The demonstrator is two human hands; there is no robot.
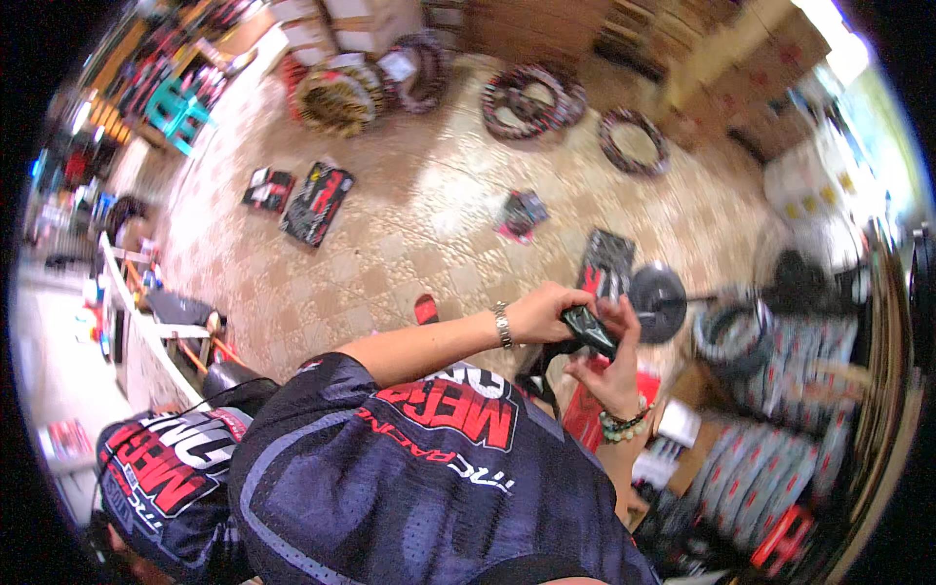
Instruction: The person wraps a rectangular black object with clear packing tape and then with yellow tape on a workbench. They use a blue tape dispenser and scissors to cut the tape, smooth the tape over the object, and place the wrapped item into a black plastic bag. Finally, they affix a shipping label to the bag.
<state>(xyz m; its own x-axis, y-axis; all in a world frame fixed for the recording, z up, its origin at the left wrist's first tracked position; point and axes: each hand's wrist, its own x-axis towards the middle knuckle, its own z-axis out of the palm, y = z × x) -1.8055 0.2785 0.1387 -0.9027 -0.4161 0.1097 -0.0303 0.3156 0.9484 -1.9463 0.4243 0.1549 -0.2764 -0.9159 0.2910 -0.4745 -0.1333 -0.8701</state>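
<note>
My left hand (550,314), a metal-banded watch on its wrist, grips a small glossy black item (591,330) between thumb and fingers. My right hand (610,369), with beaded bracelets at the wrist, is curved around the item's near side, its thumb and fingers apart. Blur hides whether the right fingers grip it. A black and red printed package (608,262) lies on the floor beyond my hands. Beside it stands a round black base (658,301) with a pole. Below my right hand is a red box or package (585,420), partly covered.
A co-worker (175,482) in a similar shirt is close on my left. Wrapped tyres (523,102) and black-red packages (318,205) lie on the tiled floor. Stacked grey wrapped goods (760,468) crowd the right. Cartons (738,88) and a teal plastic chair (177,113) stand farther off.
</note>
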